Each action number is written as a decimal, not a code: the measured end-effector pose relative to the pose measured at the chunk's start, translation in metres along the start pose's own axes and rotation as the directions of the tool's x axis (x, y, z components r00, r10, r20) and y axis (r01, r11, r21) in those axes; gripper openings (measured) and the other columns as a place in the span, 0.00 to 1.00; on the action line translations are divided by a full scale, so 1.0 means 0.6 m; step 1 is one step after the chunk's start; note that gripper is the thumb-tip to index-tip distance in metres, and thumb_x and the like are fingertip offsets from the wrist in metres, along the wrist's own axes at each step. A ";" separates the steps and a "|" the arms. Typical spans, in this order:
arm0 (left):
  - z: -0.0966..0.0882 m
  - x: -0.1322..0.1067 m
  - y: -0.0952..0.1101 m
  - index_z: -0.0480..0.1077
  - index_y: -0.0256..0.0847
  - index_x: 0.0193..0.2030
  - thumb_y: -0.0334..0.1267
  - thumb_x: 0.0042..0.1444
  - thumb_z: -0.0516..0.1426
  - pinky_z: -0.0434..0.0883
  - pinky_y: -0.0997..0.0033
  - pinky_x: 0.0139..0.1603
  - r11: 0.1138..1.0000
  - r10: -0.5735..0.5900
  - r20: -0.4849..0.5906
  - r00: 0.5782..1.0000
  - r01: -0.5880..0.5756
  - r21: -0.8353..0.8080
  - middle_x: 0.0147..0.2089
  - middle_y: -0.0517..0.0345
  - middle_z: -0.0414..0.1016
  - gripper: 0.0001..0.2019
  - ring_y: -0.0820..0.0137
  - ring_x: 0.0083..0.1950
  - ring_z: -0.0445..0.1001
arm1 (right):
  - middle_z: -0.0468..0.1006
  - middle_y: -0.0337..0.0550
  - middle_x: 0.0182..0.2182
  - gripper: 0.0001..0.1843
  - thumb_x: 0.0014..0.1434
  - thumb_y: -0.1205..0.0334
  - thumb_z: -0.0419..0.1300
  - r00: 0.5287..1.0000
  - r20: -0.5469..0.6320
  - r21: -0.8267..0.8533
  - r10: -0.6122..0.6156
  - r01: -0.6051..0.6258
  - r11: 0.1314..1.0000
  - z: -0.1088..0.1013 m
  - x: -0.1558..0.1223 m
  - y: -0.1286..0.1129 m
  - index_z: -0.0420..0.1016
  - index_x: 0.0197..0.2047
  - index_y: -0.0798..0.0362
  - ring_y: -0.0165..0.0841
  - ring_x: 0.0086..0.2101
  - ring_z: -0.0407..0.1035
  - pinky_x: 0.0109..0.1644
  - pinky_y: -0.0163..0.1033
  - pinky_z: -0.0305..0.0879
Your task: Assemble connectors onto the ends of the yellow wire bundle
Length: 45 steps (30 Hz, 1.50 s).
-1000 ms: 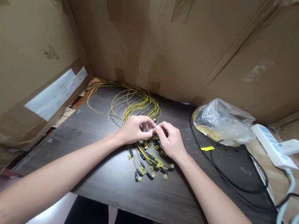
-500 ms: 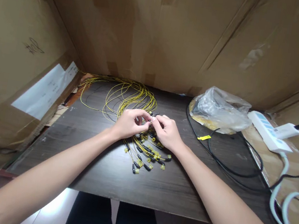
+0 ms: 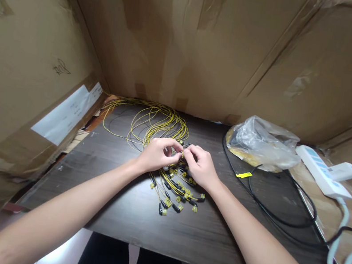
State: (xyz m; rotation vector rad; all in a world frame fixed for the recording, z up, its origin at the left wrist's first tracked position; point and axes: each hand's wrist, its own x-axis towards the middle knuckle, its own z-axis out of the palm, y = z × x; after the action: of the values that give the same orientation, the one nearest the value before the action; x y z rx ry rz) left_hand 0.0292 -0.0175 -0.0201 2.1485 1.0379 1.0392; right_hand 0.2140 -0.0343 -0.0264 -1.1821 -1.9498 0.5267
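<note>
A bundle of thin yellow cables (image 3: 151,121) lies coiled at the back of a dark wooden table (image 3: 134,219). Their ends, with black boots and yellow caps (image 3: 179,195), fan out toward me. My left hand (image 3: 157,153) and my right hand (image 3: 200,165) meet over these ends, fingertips pinched together on one small connector (image 3: 182,153) between them. Both hands are closed in a pinch, and the connector itself is mostly hidden by the fingers.
Cardboard walls (image 3: 211,43) enclose the table at the back and left. A clear plastic bag (image 3: 264,142) lies right of the hands, with a looped black cable (image 3: 270,211) and yellow tag (image 3: 244,175). A white power strip (image 3: 321,172) and white cord (image 3: 339,263) sit far right.
The head view dipped and returned, so everything shifted in the picture. The hands stay pinched together over the connector ends, with only small finger movement.
</note>
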 end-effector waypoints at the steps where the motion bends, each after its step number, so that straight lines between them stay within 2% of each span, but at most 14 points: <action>1: 0.000 0.000 0.000 0.78 0.37 0.38 0.32 0.53 0.61 0.68 0.78 0.29 1.000 0.000 -0.001 1.000 0.000 -0.001 0.30 0.59 0.78 0.06 0.77 0.25 0.70 | 0.67 0.38 0.21 0.19 0.67 0.57 0.50 1.000 -0.001 -0.012 -0.001 0.001 1.000 0.000 0.000 0.000 0.63 0.24 0.50 0.33 0.27 0.63 0.34 0.38 0.56; 4: 0.001 -0.001 -0.002 0.78 0.37 0.38 0.32 0.52 0.61 0.68 0.78 0.29 1.000 -0.005 -0.002 1.000 0.005 -0.011 0.31 0.59 0.79 0.06 0.77 0.25 0.70 | 0.63 0.38 0.19 0.22 0.69 0.56 0.49 1.000 0.006 -0.026 0.002 -0.002 1.000 0.001 0.000 -0.001 0.59 0.22 0.50 0.33 0.26 0.60 0.33 0.39 0.55; 6: 0.001 -0.001 -0.002 0.77 0.36 0.37 0.31 0.52 0.61 0.68 0.78 0.29 1.000 -0.016 -0.001 1.000 0.016 -0.018 0.31 0.59 0.79 0.06 0.77 0.25 0.69 | 0.65 0.38 0.20 0.21 0.69 0.56 0.49 1.000 0.013 -0.011 0.001 -0.001 1.000 0.001 0.001 -0.002 0.61 0.23 0.50 0.33 0.27 0.62 0.34 0.39 0.56; 10: -0.001 0.001 -0.002 0.78 0.37 0.37 0.31 0.51 0.61 0.67 0.78 0.28 0.999 -0.035 -0.011 0.999 0.035 -0.018 0.31 0.60 0.79 0.06 0.77 0.25 0.69 | 0.73 0.41 0.29 0.10 0.65 0.59 0.54 1.000 -0.021 0.068 0.005 -0.004 0.998 0.000 0.000 -0.005 0.70 0.32 0.51 0.33 0.29 0.65 0.34 0.38 0.60; 13: -0.001 0.001 -0.002 0.78 0.37 0.37 0.32 0.52 0.61 0.67 0.78 0.28 0.999 -0.037 -0.010 0.999 0.037 -0.022 0.31 0.59 0.79 0.06 0.77 0.25 0.69 | 0.73 0.40 0.30 0.05 0.61 0.61 0.57 1.000 -0.028 0.087 0.010 -0.007 0.996 0.000 0.000 -0.005 0.71 0.34 0.51 0.32 0.29 0.65 0.33 0.37 0.60; 17: -0.001 0.001 0.001 0.79 0.37 0.38 0.33 0.54 0.61 0.67 0.78 0.29 0.999 -0.029 0.008 1.000 0.029 -0.027 0.31 0.59 0.79 0.06 0.77 0.26 0.70 | 0.72 0.40 0.27 0.11 0.64 0.60 0.54 1.000 -0.022 0.059 0.008 -0.007 0.998 0.001 0.000 -0.002 0.69 0.30 0.51 0.33 0.29 0.65 0.34 0.38 0.60; 22: -0.001 -0.001 0.000 0.78 0.37 0.38 0.32 0.53 0.61 0.67 0.78 0.29 1.000 -0.013 0.010 1.000 0.013 -0.013 0.31 0.59 0.79 0.07 0.77 0.26 0.69 | 0.66 0.39 0.20 0.21 0.68 0.57 0.50 1.000 -0.017 -0.015 -0.017 0.017 1.000 0.003 0.000 -0.001 0.61 0.23 0.50 0.33 0.27 0.61 0.33 0.39 0.56; 26: 0.000 -0.002 -0.005 0.78 0.37 0.37 0.32 0.52 0.61 0.68 0.78 0.29 1.000 -0.017 0.004 1.000 0.017 -0.011 0.32 0.59 0.79 0.06 0.77 0.26 0.70 | 0.65 0.38 0.19 0.23 0.69 0.56 0.49 1.000 0.006 -0.036 -0.009 0.009 0.999 0.003 0.000 -0.001 0.60 0.22 0.50 0.34 0.26 0.60 0.33 0.40 0.55; 32: 0.000 0.000 -0.004 0.78 0.37 0.36 0.30 0.50 0.61 0.67 0.78 0.29 0.999 -0.028 -0.018 0.999 0.028 -0.016 0.32 0.59 0.80 0.06 0.77 0.25 0.69 | 0.73 0.41 0.27 0.14 0.66 0.57 0.52 0.999 -0.032 0.012 -0.014 0.015 1.000 0.003 0.001 -0.001 0.70 0.30 0.51 0.34 0.31 0.66 0.36 0.39 0.59; 40: -0.002 0.002 -0.006 0.80 0.37 0.38 0.36 0.55 0.62 0.67 0.77 0.30 0.997 -0.058 -0.006 0.998 0.058 -0.048 0.34 0.58 0.81 0.07 0.76 0.27 0.71 | 0.72 0.40 0.29 0.06 0.62 0.61 0.57 0.997 -0.079 0.034 0.000 0.003 0.999 0.006 -0.001 -0.001 0.69 0.32 0.52 0.32 0.29 0.64 0.34 0.37 0.60; 45: -0.002 0.002 -0.005 0.80 0.37 0.39 0.37 0.55 0.62 0.68 0.78 0.29 0.995 -0.074 -0.005 0.997 0.073 -0.068 0.35 0.57 0.82 0.07 0.76 0.27 0.72 | 0.73 0.40 0.29 0.04 0.61 0.63 0.57 0.995 -0.097 0.042 -0.007 0.011 0.999 0.006 -0.001 -0.002 0.70 0.34 0.52 0.31 0.28 0.64 0.33 0.37 0.60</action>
State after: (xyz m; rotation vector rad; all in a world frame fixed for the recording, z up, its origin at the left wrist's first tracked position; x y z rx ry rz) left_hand 0.0275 -0.0148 -0.0211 2.0382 1.0617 1.0340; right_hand 0.2106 -0.0354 -0.0278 -1.1508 -1.8520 0.4953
